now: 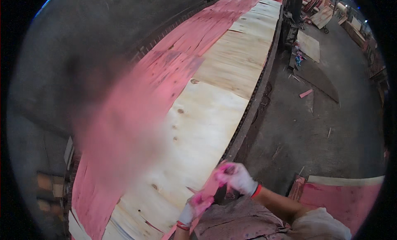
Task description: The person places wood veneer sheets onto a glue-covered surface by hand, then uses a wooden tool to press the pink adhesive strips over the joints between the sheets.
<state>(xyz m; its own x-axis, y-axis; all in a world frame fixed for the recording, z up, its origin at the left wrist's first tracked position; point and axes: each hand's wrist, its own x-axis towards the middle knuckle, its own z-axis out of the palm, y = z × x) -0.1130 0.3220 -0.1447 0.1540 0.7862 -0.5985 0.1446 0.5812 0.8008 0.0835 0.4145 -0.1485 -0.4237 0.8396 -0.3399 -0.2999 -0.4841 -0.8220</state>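
Note:
Both my hands wear white gloves stained bright pink at the fingers. A narrow pink veneer strip (211, 186) runs between them along the near right edge of the long bed of sheets. My right hand (238, 178) is closed at the strip's upper end, fingers curled in a pinch. Lower down and to the left, my left hand (196, 207) is closed on the same strip. Beside them lies a pale veneer sheet (206, 116) with knots and small splits. Pink-coated veneer (182, 49) lies along the bed's left side.
A blurred patch covers part of the left side. A dark rail (248, 126) borders the bed's right. Bottom right, a pink sheet (339, 202) lies beside me. On the grey floor are a pink scrap (306, 93) and a pale board (309, 46); stacked boards (322, 17) stand farther back.

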